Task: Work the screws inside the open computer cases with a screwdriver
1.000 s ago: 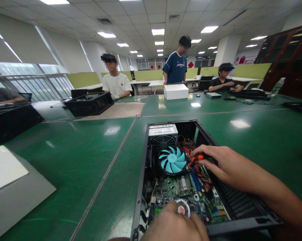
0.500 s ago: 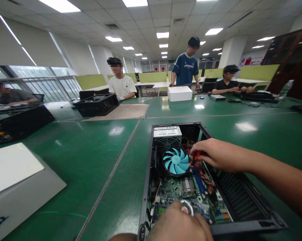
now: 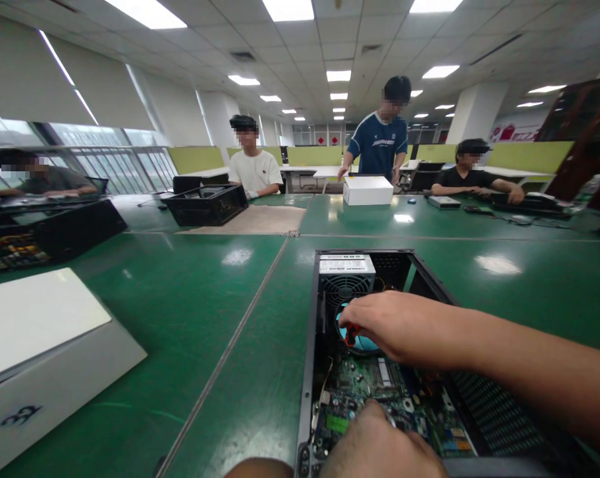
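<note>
An open black computer case (image 3: 307, 372) lies on the green table (image 3: 180, 312) in front of me. Inside it are a power supply (image 3: 346, 265), a blue fan (image 3: 364, 342) and a green motherboard (image 3: 360, 392). My right hand (image 3: 397, 325) reaches across the fan and is closed on a small red-handled tool (image 3: 351, 335). My left hand (image 3: 379, 448) rests at the near end of the case over the motherboard; its fingers are curled and what they touch is hidden.
A white and grey case panel (image 3: 41, 352) lies at the left. Other black cases (image 3: 208, 202) and a white box (image 3: 368, 190) stand farther back. Several people sit or stand at the far side of the tables.
My right hand has moved left with the red tool, from the cables beside the fan to over the fan. The view has shifted so the case sits farther right.
</note>
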`<state>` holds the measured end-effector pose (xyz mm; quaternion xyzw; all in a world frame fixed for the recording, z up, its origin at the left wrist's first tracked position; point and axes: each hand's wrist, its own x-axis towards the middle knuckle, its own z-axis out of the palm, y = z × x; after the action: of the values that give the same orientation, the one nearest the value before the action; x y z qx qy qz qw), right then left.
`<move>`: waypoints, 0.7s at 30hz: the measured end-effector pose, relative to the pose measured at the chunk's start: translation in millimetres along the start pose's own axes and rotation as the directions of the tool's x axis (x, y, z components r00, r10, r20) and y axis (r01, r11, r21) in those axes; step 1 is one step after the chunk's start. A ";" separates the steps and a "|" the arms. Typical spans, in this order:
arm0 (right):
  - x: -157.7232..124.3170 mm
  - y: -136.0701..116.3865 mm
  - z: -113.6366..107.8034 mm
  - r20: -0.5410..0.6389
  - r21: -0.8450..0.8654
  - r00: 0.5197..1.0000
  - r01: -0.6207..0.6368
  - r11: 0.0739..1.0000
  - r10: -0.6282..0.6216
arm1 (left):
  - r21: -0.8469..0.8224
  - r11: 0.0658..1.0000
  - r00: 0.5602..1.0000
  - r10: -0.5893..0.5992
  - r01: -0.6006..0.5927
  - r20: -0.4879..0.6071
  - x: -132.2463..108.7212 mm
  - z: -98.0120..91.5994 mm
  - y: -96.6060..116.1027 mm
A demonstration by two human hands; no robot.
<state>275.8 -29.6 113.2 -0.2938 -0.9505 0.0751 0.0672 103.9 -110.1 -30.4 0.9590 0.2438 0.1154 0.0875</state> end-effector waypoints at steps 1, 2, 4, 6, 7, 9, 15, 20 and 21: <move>1.8 0.8 2.6 0.007 -0.013 1.000 0.007 1.000 -0.007 | 0.014 1.000 1.000 -0.001 0.002 -0.010 1.6 0.0 0.7; 2.8 0.9 4.0 0.012 -0.021 1.000 0.015 1.000 -0.015 | 0.024 1.000 1.000 -0.003 0.003 -0.014 3.1 0.1 1.1; 2.9 -0.4 3.8 0.019 -0.025 1.000 0.026 0.999 -0.025 | 0.039 0.999 1.000 -0.004 0.004 -0.003 5.7 1.1 1.4; 2.0 -2.5 0.9 0.017 -0.018 1.000 0.020 1.000 -0.019 | 0.048 0.999 0.999 0.000 -0.001 0.033 8.0 2.5 1.1; 1.7 -3.3 -0.9 0.009 -0.014 1.000 0.011 1.000 -0.011 | 0.051 0.999 0.999 0.004 -0.007 0.051 8.9 3.2 0.9; 1.5 -4.2 -3.6 -0.003 -0.010 1.000 -0.009 1.000 0.009 | 0.050 0.999 0.997 0.014 -0.018 0.077 10.3 4.3 0.2; 7.5 -0.6 4.7 0.034 -0.043 0.999 0.018 0.999 -0.017 | 0.009 1.000 0.997 -0.025 0.024 0.075 12.0 4.7 -2.2; 20.5 -0.9 17.1 0.036 -0.122 0.992 -0.119 0.985 0.124 | -0.018 0.999 0.992 -0.046 0.049 0.120 12.3 -0.1 -2.2; 21.4 -2.5 16.8 0.044 -0.112 0.989 -0.133 0.985 0.139 | -0.020 0.998 0.991 -0.052 0.055 0.123 11.8 -1.2 -2.1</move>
<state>254.0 -21.3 99.0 -0.3591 -0.9324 0.0353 0.0213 112.8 -102.4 -27.6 0.9563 0.2621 0.0568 0.1167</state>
